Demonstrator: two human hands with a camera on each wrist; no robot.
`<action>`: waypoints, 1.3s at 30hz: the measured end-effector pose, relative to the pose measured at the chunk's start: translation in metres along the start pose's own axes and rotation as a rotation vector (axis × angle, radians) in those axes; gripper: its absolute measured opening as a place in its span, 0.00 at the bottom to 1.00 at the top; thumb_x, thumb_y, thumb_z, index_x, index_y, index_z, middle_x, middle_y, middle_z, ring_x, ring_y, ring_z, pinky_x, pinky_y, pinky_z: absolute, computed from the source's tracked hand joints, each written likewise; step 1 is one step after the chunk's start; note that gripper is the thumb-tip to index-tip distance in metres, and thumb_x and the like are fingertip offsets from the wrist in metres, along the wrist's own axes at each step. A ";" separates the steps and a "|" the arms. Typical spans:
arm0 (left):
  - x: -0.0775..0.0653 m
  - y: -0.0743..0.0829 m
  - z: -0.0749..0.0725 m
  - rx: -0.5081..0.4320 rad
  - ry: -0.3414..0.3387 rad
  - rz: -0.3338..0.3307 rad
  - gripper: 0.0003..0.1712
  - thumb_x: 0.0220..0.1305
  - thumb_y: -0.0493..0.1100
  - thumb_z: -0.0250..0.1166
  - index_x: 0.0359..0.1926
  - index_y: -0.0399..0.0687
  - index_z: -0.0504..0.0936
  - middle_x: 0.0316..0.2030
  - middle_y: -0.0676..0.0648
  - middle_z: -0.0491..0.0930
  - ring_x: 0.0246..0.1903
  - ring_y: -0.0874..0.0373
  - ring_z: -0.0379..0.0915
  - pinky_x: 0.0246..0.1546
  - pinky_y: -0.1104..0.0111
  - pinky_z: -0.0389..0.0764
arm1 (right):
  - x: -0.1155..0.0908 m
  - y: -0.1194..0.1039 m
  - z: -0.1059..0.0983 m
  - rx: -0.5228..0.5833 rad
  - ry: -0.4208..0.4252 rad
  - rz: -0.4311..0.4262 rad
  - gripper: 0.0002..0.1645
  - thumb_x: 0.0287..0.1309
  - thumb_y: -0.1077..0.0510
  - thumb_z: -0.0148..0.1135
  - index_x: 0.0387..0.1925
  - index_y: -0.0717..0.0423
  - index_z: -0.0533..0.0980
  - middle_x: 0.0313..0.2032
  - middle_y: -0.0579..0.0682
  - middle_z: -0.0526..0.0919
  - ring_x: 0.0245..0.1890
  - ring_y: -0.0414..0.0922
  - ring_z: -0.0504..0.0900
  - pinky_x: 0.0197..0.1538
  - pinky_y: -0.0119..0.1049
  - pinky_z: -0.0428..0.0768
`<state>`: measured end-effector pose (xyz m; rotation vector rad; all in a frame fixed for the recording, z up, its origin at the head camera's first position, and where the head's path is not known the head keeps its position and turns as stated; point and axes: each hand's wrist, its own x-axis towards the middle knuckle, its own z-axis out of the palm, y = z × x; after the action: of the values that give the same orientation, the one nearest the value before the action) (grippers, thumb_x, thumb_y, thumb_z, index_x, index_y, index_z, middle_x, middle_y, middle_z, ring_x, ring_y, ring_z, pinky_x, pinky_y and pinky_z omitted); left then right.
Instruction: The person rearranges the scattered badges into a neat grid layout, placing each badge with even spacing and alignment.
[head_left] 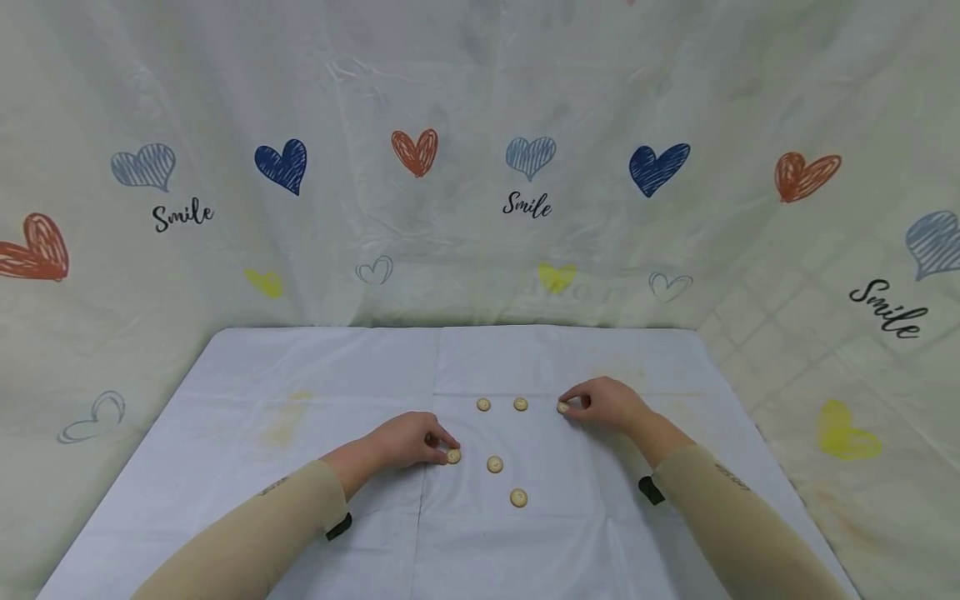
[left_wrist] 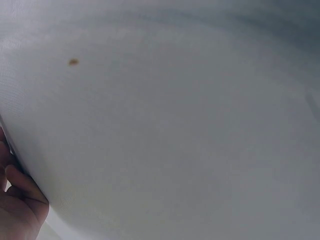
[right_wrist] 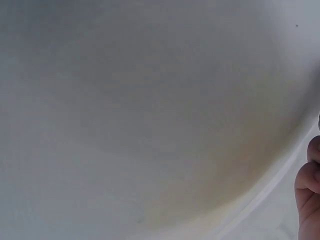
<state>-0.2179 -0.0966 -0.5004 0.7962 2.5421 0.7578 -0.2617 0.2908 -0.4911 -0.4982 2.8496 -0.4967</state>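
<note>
Several round, light wooden buttons lie on the white cloth in the head view. My left hand [head_left: 408,439] pinches one button [head_left: 453,456] between thumb and fingertips, down at the cloth. At the upper right, my right hand [head_left: 609,403] pinches another button [head_left: 562,407] by its edge. Between the hands, two buttons, a left one [head_left: 483,405] and a right one [head_left: 521,404], form a row with the right hand's button. Nearer to me lie a button [head_left: 495,464] and the lowest button [head_left: 518,497]. Both wrist views show mostly cloth, with part of each hand at the edge.
The white cloth [head_left: 225,467] covers the table and has faint creases and yellowish stains. Behind it hangs a pale sheet [head_left: 465,225] printed with hearts and "Smile". A black strap piece [head_left: 651,491] shows under the right sleeve, and a similar one [head_left: 339,527] under the left.
</note>
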 end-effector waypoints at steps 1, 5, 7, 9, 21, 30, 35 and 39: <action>0.000 0.000 0.000 -0.002 0.000 0.001 0.12 0.59 0.47 0.74 0.45 0.64 0.90 0.28 0.60 0.74 0.30 0.65 0.69 0.34 0.69 0.72 | 0.001 0.001 0.001 -0.015 -0.001 -0.004 0.16 0.56 0.45 0.71 0.47 0.41 0.87 0.20 0.39 0.73 0.26 0.39 0.70 0.32 0.37 0.68; 0.000 0.001 -0.001 -0.004 -0.003 0.003 0.12 0.58 0.47 0.74 0.45 0.63 0.90 0.28 0.60 0.74 0.30 0.64 0.69 0.34 0.69 0.72 | 0.002 0.001 0.002 -0.049 0.008 -0.014 0.17 0.56 0.46 0.71 0.49 0.40 0.86 0.19 0.39 0.72 0.25 0.39 0.70 0.32 0.37 0.68; 0.000 0.001 -0.001 -0.002 -0.005 0.003 0.12 0.58 0.47 0.74 0.45 0.63 0.90 0.28 0.60 0.74 0.30 0.64 0.68 0.34 0.69 0.72 | 0.001 0.000 0.001 -0.041 0.013 -0.011 0.18 0.56 0.46 0.71 0.49 0.40 0.86 0.18 0.39 0.72 0.24 0.39 0.69 0.32 0.37 0.68; 0.000 0.001 -0.001 -0.001 -0.006 0.004 0.12 0.59 0.47 0.74 0.45 0.63 0.90 0.28 0.60 0.74 0.30 0.64 0.68 0.34 0.69 0.72 | -0.001 -0.001 -0.001 -0.029 0.016 -0.006 0.18 0.57 0.45 0.71 0.50 0.40 0.86 0.18 0.40 0.72 0.23 0.39 0.69 0.32 0.37 0.67; 0.002 -0.002 0.002 -0.002 -0.004 -0.014 0.12 0.58 0.47 0.74 0.44 0.64 0.90 0.28 0.60 0.74 0.30 0.64 0.69 0.34 0.69 0.72 | -0.010 -0.005 -0.005 0.101 0.004 0.031 0.18 0.55 0.45 0.73 0.48 0.39 0.86 0.20 0.42 0.75 0.23 0.40 0.71 0.28 0.35 0.70; 0.004 -0.004 0.003 0.005 -0.002 -0.010 0.12 0.58 0.48 0.74 0.44 0.65 0.90 0.28 0.60 0.74 0.29 0.63 0.69 0.34 0.69 0.72 | -0.022 -0.026 0.001 0.147 -0.075 -0.075 0.17 0.52 0.47 0.75 0.46 0.39 0.87 0.23 0.39 0.76 0.26 0.38 0.72 0.31 0.33 0.71; 0.004 -0.004 0.003 0.008 -0.007 -0.009 0.12 0.58 0.48 0.74 0.44 0.65 0.90 0.28 0.59 0.74 0.29 0.63 0.69 0.34 0.69 0.72 | -0.031 -0.048 0.010 0.142 -0.142 -0.138 0.16 0.52 0.47 0.75 0.45 0.38 0.87 0.21 0.37 0.76 0.24 0.37 0.72 0.29 0.32 0.72; 0.004 -0.004 0.003 0.013 -0.008 -0.009 0.12 0.58 0.48 0.74 0.45 0.66 0.90 0.28 0.60 0.74 0.30 0.64 0.69 0.35 0.68 0.72 | -0.039 -0.065 0.016 0.149 -0.189 -0.224 0.16 0.52 0.47 0.76 0.44 0.39 0.87 0.20 0.35 0.76 0.22 0.34 0.72 0.29 0.31 0.72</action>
<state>-0.2207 -0.0960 -0.5060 0.7894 2.5447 0.7339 -0.2031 0.2429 -0.4772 -0.7953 2.5678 -0.6573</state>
